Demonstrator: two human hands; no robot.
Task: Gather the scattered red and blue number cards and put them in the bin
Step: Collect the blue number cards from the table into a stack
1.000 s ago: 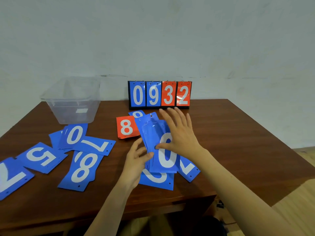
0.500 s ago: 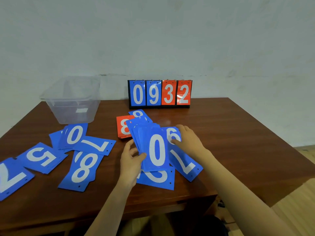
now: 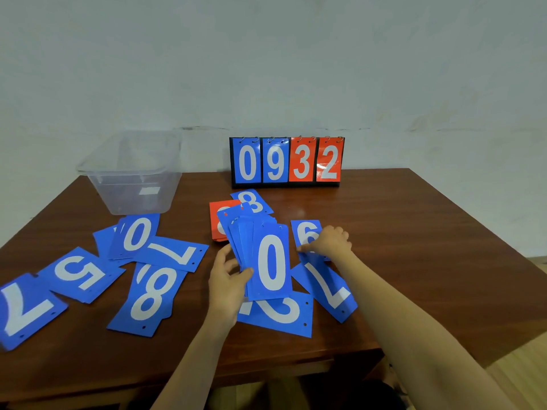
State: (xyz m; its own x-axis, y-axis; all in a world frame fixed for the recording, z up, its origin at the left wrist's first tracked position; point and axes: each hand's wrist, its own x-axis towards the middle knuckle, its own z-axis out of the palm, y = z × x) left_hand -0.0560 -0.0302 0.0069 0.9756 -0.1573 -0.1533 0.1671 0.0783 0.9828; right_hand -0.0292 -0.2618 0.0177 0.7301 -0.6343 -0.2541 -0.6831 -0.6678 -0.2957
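Blue stack (image 3: 270, 261) in left hand (image 3: 229, 281), right hand (image 3: 328, 242) pinching 6 card (image 3: 306, 232)

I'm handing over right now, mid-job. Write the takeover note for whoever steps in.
Left hand grips a fanned stack of blue cards, 0 on top.
Right hand pinches the blue 6 card on the table.
Clear bin, far left: no cards visible inside.
Done: some cards gathered into the stack.
Left: the 6, blue 7 card, blue 3 card, red card, blue 8 card behind, and the spread of blue cards at left; then everything into the bin.
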